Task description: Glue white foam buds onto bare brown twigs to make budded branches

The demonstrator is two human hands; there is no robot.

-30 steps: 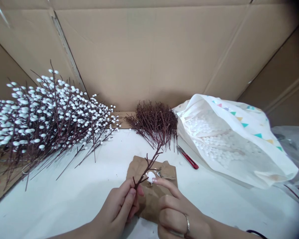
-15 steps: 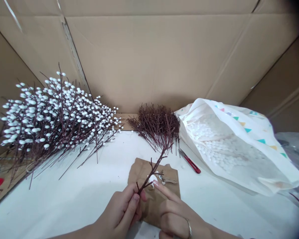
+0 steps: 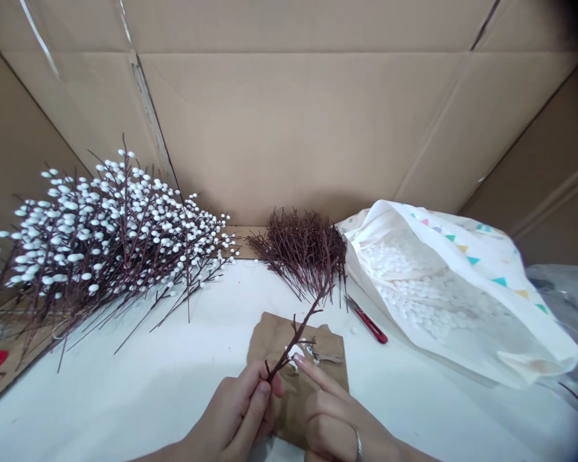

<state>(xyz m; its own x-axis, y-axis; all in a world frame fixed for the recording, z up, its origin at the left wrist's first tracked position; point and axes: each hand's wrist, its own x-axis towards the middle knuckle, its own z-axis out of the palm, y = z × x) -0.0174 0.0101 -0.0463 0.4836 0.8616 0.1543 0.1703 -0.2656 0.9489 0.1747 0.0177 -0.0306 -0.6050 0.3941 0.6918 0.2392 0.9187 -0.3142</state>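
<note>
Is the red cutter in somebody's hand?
No, the red cutter lies alone on the white table beside the bag, while the left hand pinches a brown twig.

Single head view, close above white table (image 3: 125,398), facing forward and down toward cardboard wall (image 3: 289,128) behind table; both hands at bottom edge, nearest lens.

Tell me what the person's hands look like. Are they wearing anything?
Both hands are bare, with no gloves or sleeves in view. The left hand has a pink-painted thumbnail. The right hand wears a thin silver ring on one finger, and its fingertip nail looks pale and glossy.
</note>
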